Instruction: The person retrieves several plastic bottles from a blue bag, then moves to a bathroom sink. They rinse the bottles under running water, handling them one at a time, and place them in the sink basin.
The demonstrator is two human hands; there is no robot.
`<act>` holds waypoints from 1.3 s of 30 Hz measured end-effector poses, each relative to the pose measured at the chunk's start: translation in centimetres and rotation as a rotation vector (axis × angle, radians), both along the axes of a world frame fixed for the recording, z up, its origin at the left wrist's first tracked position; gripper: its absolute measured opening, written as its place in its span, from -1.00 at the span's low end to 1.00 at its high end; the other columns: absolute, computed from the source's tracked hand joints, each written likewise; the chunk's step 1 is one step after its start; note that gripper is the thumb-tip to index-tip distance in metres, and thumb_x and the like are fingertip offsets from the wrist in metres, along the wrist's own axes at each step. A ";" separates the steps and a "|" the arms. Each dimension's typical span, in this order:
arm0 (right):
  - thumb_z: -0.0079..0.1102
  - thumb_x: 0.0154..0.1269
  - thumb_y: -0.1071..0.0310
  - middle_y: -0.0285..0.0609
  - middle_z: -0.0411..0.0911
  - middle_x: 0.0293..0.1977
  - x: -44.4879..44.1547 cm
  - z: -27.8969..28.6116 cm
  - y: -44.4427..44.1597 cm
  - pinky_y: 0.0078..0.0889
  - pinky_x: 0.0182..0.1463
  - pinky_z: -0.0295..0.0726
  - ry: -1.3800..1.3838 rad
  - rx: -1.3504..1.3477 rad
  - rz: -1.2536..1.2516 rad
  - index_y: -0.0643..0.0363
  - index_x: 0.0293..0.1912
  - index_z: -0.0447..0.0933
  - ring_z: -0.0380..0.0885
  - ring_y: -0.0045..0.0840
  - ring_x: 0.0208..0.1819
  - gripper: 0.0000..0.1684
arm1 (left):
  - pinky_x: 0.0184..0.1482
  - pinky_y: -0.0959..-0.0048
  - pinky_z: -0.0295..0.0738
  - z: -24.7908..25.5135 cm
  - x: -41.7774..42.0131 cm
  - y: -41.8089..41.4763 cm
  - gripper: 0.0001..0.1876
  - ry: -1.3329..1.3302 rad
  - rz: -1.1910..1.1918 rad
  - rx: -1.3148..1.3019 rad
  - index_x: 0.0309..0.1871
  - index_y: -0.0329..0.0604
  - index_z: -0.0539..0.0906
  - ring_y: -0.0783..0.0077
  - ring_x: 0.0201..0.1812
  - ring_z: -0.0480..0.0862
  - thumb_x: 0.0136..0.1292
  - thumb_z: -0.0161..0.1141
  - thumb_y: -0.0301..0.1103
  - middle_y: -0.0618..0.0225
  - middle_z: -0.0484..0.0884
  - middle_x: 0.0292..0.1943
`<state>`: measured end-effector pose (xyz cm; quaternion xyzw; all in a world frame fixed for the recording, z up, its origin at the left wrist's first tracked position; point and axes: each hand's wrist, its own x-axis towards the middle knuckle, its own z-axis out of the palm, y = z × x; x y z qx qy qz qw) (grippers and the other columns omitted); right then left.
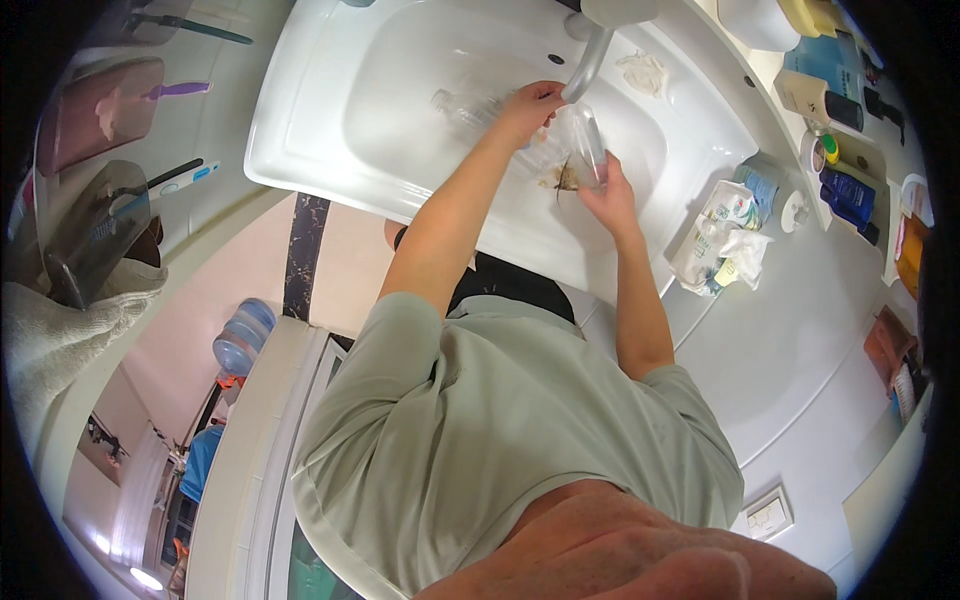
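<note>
My right hand [611,196] grips the lower part of a clear plastic bottle [586,139], which slants in the white washbasin [315,97] with its upper end under the faucet spout [589,67]. The bent fingers of my left hand [534,112] are at the spout's tip, beside the bottle's upper end; whether they hold anything is unclear. More clear plastic bottles [465,109] lie in the basin to the left of and beneath my left hand. A dark, stringy clump [566,177] with brownish bits shows near my right hand, partly seen through clear plastic.
A crumpled whitish item [643,73] lies on the basin's ledge. To the right are a wipes pack [701,255], a white-topped container [795,211] and a shelf with toiletry bottles [851,195]. Wall-mounted cups [101,112] and a towel [67,337] are at the left.
</note>
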<state>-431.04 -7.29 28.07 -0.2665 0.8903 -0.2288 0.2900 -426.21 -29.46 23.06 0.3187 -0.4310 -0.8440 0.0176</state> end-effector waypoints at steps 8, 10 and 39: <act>0.24 0.04 0.32 -0.26 0.53 -0.23 0.6 3.1 -1.3 -0.38 -0.13 0.58 -0.890 -0.212 -0.313 0.24 0.19 0.33 0.60 -0.52 -0.20 -0.33 | -0.36 0.52 0.48 1.7 -1.1 1.0 -0.66 -0.142 0.028 -0.278 0.06 -0.14 0.63 0.54 -0.45 0.53 0.26 0.22 -0.24 0.44 0.68 -0.36; 0.24 0.03 0.31 -0.21 0.55 -0.23 0.7 3.2 -1.7 -0.36 -0.15 0.59 -0.645 -0.120 -0.246 0.25 0.20 0.32 0.61 -0.46 -0.23 -0.30 | -0.31 0.46 0.52 0.6 -1.6 1.8 -0.67 -0.165 0.048 -0.460 0.04 -0.10 0.65 0.51 -0.40 0.59 0.24 0.24 -0.22 0.40 0.71 -0.35; 0.30 0.10 0.28 -0.04 0.57 -0.18 0.4 3.3 -2.2 -0.28 -0.22 0.62 -1.264 -0.356 -0.463 0.29 0.29 0.26 0.62 -0.33 -0.23 -0.22 | -0.41 0.47 0.42 -0.8 -1.8 -1.2 -0.66 -0.144 0.043 -0.080 -0.44 -0.17 0.69 0.52 -0.54 0.46 0.26 0.27 -0.07 0.44 0.56 -0.57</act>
